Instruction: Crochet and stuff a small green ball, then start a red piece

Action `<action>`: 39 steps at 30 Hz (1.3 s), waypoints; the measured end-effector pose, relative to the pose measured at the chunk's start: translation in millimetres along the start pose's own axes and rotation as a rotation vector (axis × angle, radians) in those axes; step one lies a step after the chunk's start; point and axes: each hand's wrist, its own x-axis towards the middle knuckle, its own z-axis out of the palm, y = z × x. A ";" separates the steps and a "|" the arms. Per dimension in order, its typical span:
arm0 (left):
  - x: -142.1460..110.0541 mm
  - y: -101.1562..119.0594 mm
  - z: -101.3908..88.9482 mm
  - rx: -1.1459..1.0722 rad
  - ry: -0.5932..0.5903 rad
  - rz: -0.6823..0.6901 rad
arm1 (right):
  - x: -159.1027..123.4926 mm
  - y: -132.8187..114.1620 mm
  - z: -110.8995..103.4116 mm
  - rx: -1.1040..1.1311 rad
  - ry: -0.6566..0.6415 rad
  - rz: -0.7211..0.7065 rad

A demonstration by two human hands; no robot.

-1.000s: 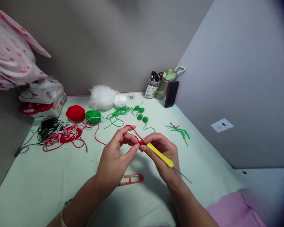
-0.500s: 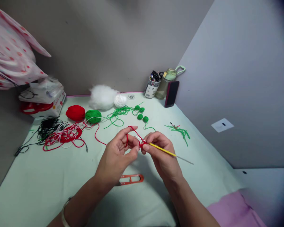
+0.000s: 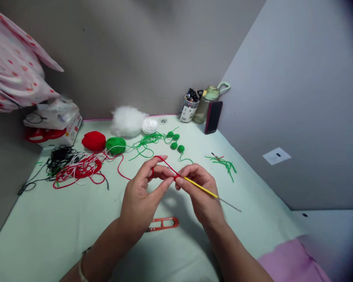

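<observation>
My right hand [image 3: 204,192] is closed on a crochet hook [image 3: 200,187] with a yellow grip; its bare metal end points down to the right, and the working tip is hidden at the fingers. Between both hands sits a small piece of red crochet [image 3: 176,178], pinched by the thumb and a finger of my left hand [image 3: 144,188]. Red yarn [image 3: 168,164] runs from the piece over my raised left index finger and loops round another finger. Below, orange thread snips [image 3: 164,223] lie on the table, partly behind my left wrist.
Red [image 3: 94,141] and green [image 3: 115,145] yarn balls stand at the back left, beside tangled yarn [image 3: 79,166]. White stuffing [image 3: 128,121], a white ball [image 3: 150,126] and small green crocheted balls [image 3: 173,145] lie behind my hands. A phone [image 3: 213,117] leans against a bottle [image 3: 200,110].
My left index finger has lowered and moved slightly left, and the left fingers have drawn closer to the red piece. The hook has tilted down a little, its tip now hidden.
</observation>
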 end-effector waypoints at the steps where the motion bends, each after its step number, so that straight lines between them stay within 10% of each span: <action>1: -0.5 -1.7 -0.2 0.072 0.004 0.055 | -1.2 0.0 0.2 -0.037 0.006 -0.018; 7: -0.6 -3.3 -1.0 0.478 -0.010 0.322 | -4.6 -1.2 2.2 -0.164 -0.004 -0.021; 31: 12.9 16.9 -20.3 0.167 -0.212 -0.148 | 6.1 -3.0 2.6 0.096 -0.120 0.193; 39: 10.9 10.0 -23.4 0.261 -0.319 -0.047 | 3.6 1.2 1.2 0.050 -0.134 0.186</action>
